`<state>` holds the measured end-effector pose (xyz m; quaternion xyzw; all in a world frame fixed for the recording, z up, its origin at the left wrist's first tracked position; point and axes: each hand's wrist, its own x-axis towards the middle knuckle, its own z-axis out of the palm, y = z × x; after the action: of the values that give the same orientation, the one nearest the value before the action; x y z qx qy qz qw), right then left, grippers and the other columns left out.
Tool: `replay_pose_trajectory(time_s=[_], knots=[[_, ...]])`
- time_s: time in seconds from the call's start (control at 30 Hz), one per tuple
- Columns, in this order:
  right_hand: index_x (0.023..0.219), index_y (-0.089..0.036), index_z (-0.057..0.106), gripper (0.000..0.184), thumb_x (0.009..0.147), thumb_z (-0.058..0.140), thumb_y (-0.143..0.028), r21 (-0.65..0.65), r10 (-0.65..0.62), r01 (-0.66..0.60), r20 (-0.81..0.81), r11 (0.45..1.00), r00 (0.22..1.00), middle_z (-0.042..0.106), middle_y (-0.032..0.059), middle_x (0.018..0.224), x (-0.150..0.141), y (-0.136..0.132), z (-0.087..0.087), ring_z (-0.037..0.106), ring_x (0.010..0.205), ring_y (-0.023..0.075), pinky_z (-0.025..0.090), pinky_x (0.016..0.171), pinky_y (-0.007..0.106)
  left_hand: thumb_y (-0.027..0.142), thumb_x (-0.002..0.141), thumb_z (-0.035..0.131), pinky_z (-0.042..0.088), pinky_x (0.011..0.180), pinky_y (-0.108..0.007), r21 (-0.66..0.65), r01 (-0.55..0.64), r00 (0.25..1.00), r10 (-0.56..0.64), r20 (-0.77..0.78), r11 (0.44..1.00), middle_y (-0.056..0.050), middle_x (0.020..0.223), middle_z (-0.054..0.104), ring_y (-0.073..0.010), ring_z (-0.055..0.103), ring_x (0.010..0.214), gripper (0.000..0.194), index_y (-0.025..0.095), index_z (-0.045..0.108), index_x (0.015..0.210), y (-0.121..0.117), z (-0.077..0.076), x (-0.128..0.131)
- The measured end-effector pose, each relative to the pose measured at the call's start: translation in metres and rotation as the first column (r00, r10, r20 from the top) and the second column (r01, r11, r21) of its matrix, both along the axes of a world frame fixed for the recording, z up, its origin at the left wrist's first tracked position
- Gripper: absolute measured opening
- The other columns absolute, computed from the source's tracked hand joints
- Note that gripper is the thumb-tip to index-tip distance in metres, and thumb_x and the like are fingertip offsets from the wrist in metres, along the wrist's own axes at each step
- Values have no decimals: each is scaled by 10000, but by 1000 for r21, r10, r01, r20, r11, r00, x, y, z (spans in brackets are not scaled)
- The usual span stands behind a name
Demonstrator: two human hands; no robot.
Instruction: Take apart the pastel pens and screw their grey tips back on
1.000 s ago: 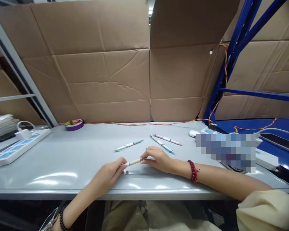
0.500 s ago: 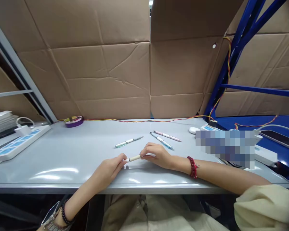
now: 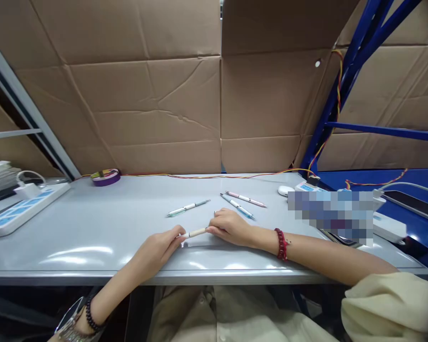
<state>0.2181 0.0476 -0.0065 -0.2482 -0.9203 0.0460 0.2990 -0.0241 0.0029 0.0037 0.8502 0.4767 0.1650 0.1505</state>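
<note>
Between my two hands, just above the table (image 3: 128, 209), a white pen (image 3: 198, 232) is held nearly level. My left hand (image 3: 163, 247) pinches its left end, and my right hand (image 3: 231, 227) grips its right end, hiding that tip. Beyond my hands lie three more pens on the table: a green-and-white pen (image 3: 188, 208) to the left, a blue-and-white pen (image 3: 237, 206) in the middle, and a pink-and-white pen (image 3: 246, 199) behind the blue one.
A purple tape roll (image 3: 106, 177) sits at the back left. Power strips stand at the left (image 3: 28, 209) and right (image 3: 388, 228). A white mouse-like object (image 3: 285, 190) lies near a blurred patch at right. Thin wires (image 3: 185, 177) run along the cardboard wall (image 3: 157, 95).
My right fingers have shifted slightly on the pen's right end, the index finger lifting a little. Both hands still hold the pen. The whole view has shifted slightly.
</note>
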Motion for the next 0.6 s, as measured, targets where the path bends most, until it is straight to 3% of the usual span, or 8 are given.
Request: replay_pose_trajectory(time_s=[0.13, 0.23, 0.33, 0.5, 0.6], knots=[[1061, -167, 556, 341, 847, 553, -433, -31, 28, -31, -83, 999, 996, 655, 62, 869, -2, 0, 0, 589, 803, 178, 436, 771, 325, 392, 946, 239, 396, 589, -254, 10, 1, 999, -1, 34, 1000, 10, 689, 565, -164, 542, 602, 291, 218, 467, 900, 0, -2, -1], [880, -173, 582, 238, 907, 469, -381, -24, 34, -37, -122, 999, 992, 645, 44, 776, -2, 0, -1, 575, 732, 155, 435, 725, 290, 399, 946, 248, 392, 585, -249, 18, 5, 999, -5, 32, 1000, 12, 691, 566, -160, 536, 603, 292, 218, 472, 898, 1, -2, 0], [721, -177, 573, 344, 941, 391, -369, 38, 23, -22, -19, 999, 1000, 589, 21, 613, -2, 0, 0, 513, 592, 142, 408, 670, 286, 403, 941, 268, 386, 565, -239, 24, 8, 1000, -8, 16, 1000, 25, 662, 559, -151, 524, 578, 291, 220, 487, 884, 0, -1, 1], [904, -170, 595, 319, 906, 444, -450, 168, 1, -8, 42, 986, 999, 637, 37, 706, -1, -1, 1, 533, 649, 156, 376, 695, 312, 398, 945, 255, 401, 583, -247, 18, 6, 1000, -7, 18, 1000, 17, 694, 583, -159, 547, 604, 296, 216, 486, 906, -1, 1, 1], [862, -174, 592, 303, 937, 403, -398, 207, -11, 9, 11, 978, 1000, 647, 37, 720, -2, 1, -2, 531, 644, 141, 365, 702, 303, 401, 949, 252, 395, 570, -241, 33, 7, 1000, -7, 0, 999, 22, 687, 584, -155, 545, 593, 299, 219, 485, 901, 0, 1, 0]])
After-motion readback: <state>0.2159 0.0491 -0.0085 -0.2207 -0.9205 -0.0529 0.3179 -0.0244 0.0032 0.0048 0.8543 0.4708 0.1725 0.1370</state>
